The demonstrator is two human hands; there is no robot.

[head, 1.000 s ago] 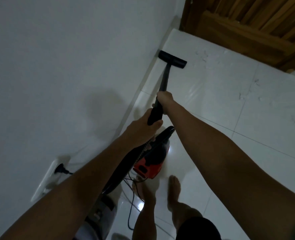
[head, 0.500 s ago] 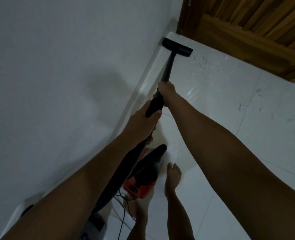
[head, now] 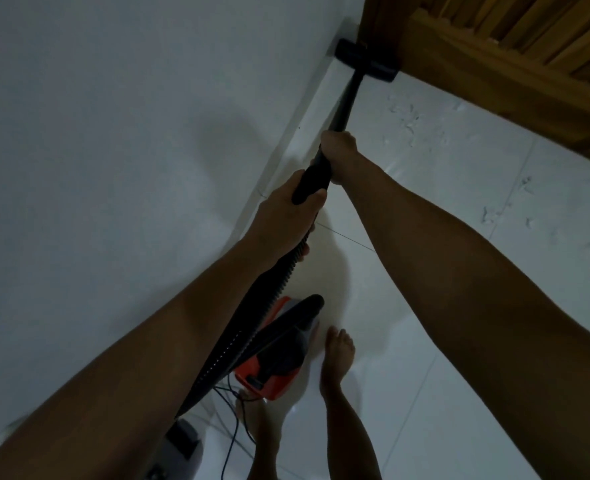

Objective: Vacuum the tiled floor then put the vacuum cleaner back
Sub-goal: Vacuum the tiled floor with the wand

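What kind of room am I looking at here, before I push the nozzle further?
Most likely a room or hallway in a home: glossy white floor tiles meet a plain white wall, and the vacuum nozzle sits in the corner against a wooden door. Both feet are bare.

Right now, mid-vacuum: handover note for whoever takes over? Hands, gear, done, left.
Left hand grips the rear end of the wand, where the ribbed hose joins.
Right hand grips the wand further forward.
Nozzle sits in the corner where the wall skirting meets the wooden door.
Red canister stands by the feet, cord trailing behind.
Done: cannot tell how much.
Left: rest of the tiled floor, then put the vacuum back.
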